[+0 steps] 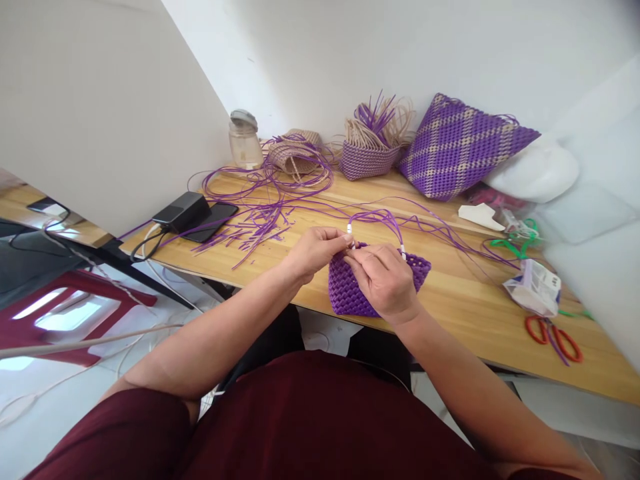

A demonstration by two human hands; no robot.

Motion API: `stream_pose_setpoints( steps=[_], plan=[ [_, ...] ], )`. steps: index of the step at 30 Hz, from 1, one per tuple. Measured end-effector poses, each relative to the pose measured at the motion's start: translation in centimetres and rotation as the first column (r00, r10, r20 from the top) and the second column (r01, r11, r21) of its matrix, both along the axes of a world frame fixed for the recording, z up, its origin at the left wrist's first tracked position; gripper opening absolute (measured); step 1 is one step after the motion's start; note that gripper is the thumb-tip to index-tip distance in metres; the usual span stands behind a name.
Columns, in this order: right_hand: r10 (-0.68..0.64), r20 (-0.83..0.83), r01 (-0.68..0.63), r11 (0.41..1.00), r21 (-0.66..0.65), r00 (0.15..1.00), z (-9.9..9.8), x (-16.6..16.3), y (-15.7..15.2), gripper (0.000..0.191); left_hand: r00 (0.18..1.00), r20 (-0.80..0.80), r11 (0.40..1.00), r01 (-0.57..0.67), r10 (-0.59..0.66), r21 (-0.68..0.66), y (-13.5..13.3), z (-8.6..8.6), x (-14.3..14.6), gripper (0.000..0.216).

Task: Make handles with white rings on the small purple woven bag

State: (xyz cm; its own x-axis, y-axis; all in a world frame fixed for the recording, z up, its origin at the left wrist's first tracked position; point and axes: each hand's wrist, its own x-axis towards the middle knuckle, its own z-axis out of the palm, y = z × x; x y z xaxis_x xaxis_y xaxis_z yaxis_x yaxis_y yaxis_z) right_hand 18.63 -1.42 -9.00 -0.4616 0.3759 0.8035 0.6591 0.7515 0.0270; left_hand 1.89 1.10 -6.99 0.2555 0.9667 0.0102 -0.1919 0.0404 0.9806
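Note:
A small purple woven basket (pixel 350 293) sits near the front edge of the table, partly covered by my hands. Purple strands form its looped handle (pixel 377 215), with white wrapping at both ends. My left hand (pixel 320 252) is closed, thumb and fingertips pinching the left end of the handle by the white wrapping (pixel 349 229). Just to the right, my right hand (pixel 383 277) is closed in a pinch over the basket's rim, its fingertips meeting the left ones. What lies between the right fingertips is too small to make out.
Cut purple strips (pixel 260 230) and a phone (pixel 213 222) with a black box (pixel 181 212) lie left. Behind are a jar (pixel 245 143), loose purple strands (pixel 300 183), an unfinished basket (pixel 367 160) and a checked purple bag (pixel 460 147). Red-handled scissors (pixel 567 345) lie right.

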Motion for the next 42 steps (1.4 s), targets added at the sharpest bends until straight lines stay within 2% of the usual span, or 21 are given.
stream_pose_setpoints(
  steps=[3,7,12,17,21,25,28,32,36,38,42],
  plan=[
    [0.037,-0.085,-0.044,0.996,-0.078,0.996,0.2,0.3,-0.3,0.016,0.997,0.004,0.997,0.074,-0.075,0.026,-0.1,0.2,-0.6,0.032],
    [0.043,-0.204,-0.096,0.961,-0.258,0.978,1.3,0.5,-0.7,0.014,0.99,0.049,0.99,0.137,-0.135,-0.032,-0.3,-0.1,-1.0,0.033],
    [-0.006,-0.235,-0.1,0.896,-0.433,0.972,2.6,0.8,-1.4,0.015,0.99,0.094,0.993,0.105,-0.101,-0.045,-0.4,-0.7,-0.9,0.027],
    [-0.128,-0.301,-0.07,0.82,-0.568,0.945,2.7,0.8,-1.7,0.009,0.995,0.08,0.999,0.053,-0.052,-0.006,-1.0,-0.7,-0.5,0.019],
    [-0.179,-0.316,-0.051,0.798,-0.601,0.932,2.4,0.5,-1.7,0.007,0.996,0.093,1.0,0.001,-0.004,0.026,-1.4,-0.7,0.0,0.014],
    [-0.154,-0.432,-0.175,0.756,-0.63,0.889,2.1,0.2,-1.5,0.008,0.993,0.114,0.998,-0.011,0.005,0.054,-1.5,-0.9,0.3,0.019],
    [-0.122,-0.494,-0.266,0.72,-0.641,0.861,2.2,0.2,-1.3,0.006,0.998,0.06,0.999,-0.003,0.001,0.043,-1.6,-0.9,0.2,0.029],
    [-0.049,-0.473,-0.26,0.782,-0.566,0.88,2.4,0.2,-1.4,0.004,1.0,-0.018,0.998,-0.014,0.015,0.057,-1.9,-0.8,0.1,0.029],
    [-0.04,-0.483,-0.278,0.775,-0.567,0.875,2.6,0.5,-1.3,0.003,0.997,-0.062,0.994,-0.03,0.036,0.103,-2.1,-0.8,0.4,0.025],
    [-0.059,-0.496,-0.292,0.746,-0.599,0.867,2.8,0.7,-1.0,0.004,0.991,-0.109,0.988,-0.062,0.078,0.14,-2.1,-0.8,0.6,0.024],
    [-0.121,-0.527,-0.363,0.595,-0.717,0.841,3.2,1.1,-0.4,0.013,0.99,-0.126,0.972,-0.027,0.057,0.231,-2.2,-0.7,0.0,0.02]
  ],
)
